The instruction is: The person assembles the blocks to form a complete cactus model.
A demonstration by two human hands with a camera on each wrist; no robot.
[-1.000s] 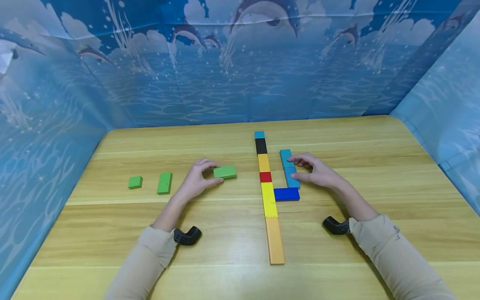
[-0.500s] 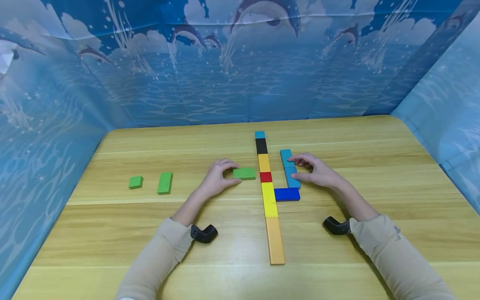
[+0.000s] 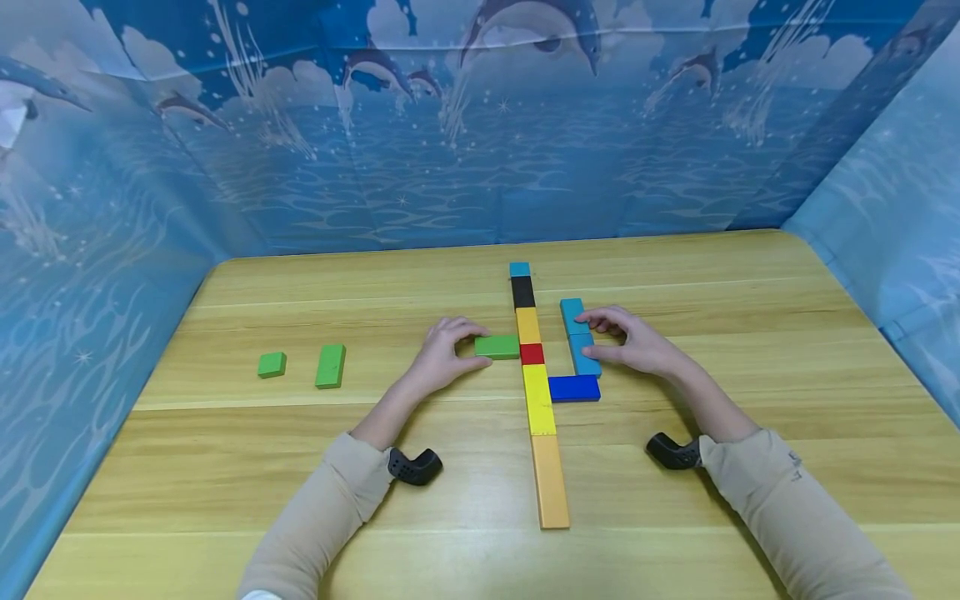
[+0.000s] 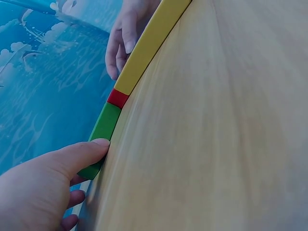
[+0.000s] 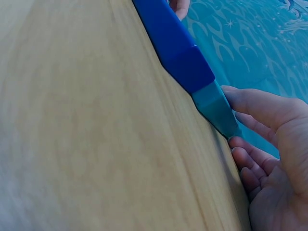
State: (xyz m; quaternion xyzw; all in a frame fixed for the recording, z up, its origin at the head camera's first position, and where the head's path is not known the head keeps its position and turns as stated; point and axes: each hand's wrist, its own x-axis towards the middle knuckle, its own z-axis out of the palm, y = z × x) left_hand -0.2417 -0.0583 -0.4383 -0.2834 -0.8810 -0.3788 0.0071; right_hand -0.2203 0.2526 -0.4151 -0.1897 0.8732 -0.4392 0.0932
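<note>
My left hand (image 3: pixel 444 357) pinches a flat green block (image 3: pixel 498 347) between thumb and fingers. The block lies crosswise, its right end against the column at the red block (image 3: pixel 532 355). In the left wrist view, the thumb rests on the near side of the green block (image 4: pixel 106 122). My right hand (image 3: pixel 633 343) touches two light blue blocks, an upper one (image 3: pixel 571 312) and a lower one (image 3: pixel 581 357), with fingertips and thumb at their right side. Below them a dark blue block (image 3: pixel 576 389) joins the column beside the yellow part (image 3: pixel 537 400).
The column also holds a small light blue block (image 3: pixel 519 269), a black one (image 3: pixel 522 292), an orange one (image 3: pixel 528 326) and a long tan one (image 3: pixel 551 482). Two more green blocks, one small (image 3: pixel 271 365) and one longer (image 3: pixel 330 367), lie left on the wooden table (image 3: pixel 187 475).
My left hand has carried the green block rightward across the table, from apart to against the column. My right hand and the blue blocks have stayed put.
</note>
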